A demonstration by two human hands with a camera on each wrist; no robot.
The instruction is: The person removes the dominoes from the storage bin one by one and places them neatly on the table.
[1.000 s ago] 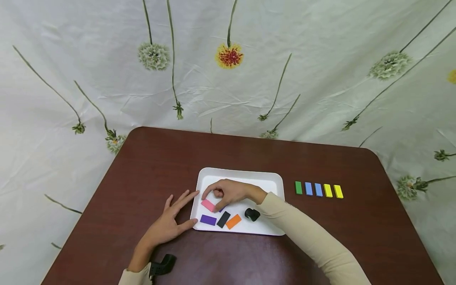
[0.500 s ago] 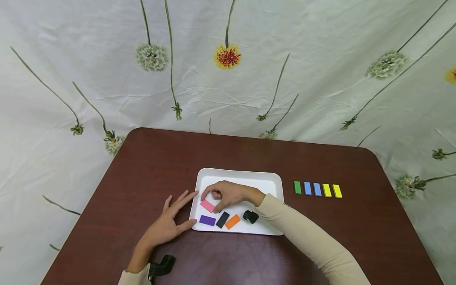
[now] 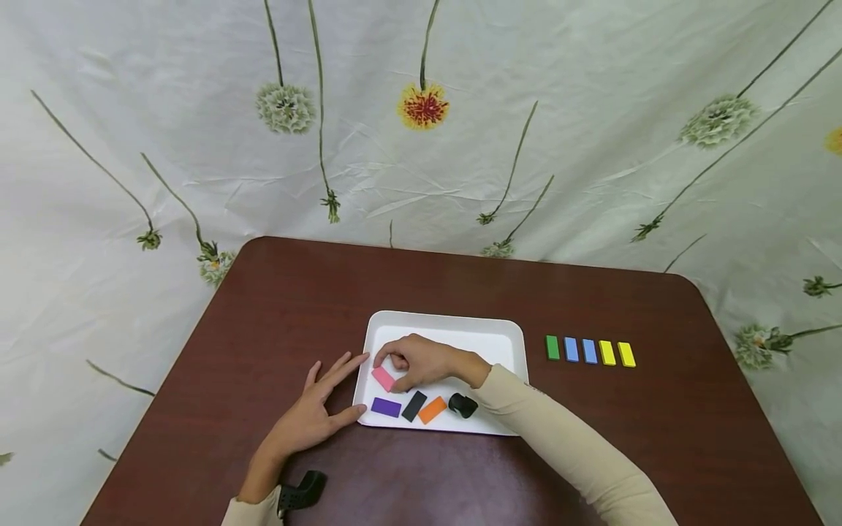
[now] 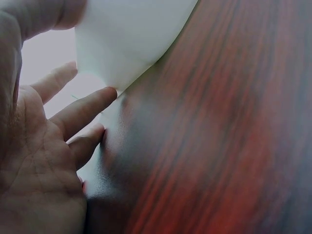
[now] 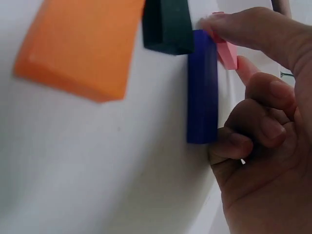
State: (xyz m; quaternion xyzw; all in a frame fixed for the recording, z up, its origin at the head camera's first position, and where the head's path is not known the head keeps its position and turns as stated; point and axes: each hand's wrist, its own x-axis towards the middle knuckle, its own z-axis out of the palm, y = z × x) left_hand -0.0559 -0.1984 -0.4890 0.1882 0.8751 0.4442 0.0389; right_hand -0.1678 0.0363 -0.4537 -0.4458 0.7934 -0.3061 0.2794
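My right hand [image 3: 430,359] pinches a pink block [image 3: 383,379] between thumb and forefinger at the left side of the white tray [image 3: 470,332]. Its other fingers are curled, as the right wrist view shows. Right beside them lies a dark blue block [image 5: 202,92], mostly hidden under the hand in the head view. Closer to the tray's front edge are a purple block [image 3: 386,408], a black block [image 3: 414,406] and an orange block [image 3: 433,410]. My left hand [image 3: 308,418], fingers spread, touches the tray's left rim with thumb and fingertips.
On the brown table [image 3: 316,285], right of the tray, stands a row with a green block [image 3: 552,348], two blue blocks [image 3: 580,351] and two yellow blocks [image 3: 617,354]. Black wrist devices [image 3: 463,405] sit on both arms. A flowered cloth [image 3: 368,146] hangs behind the table.
The right wrist has shifted slightly left, and the pink block has turned a little in the fingers. Less of the dark blue block shows past the hand. The left hand stays at the rim.
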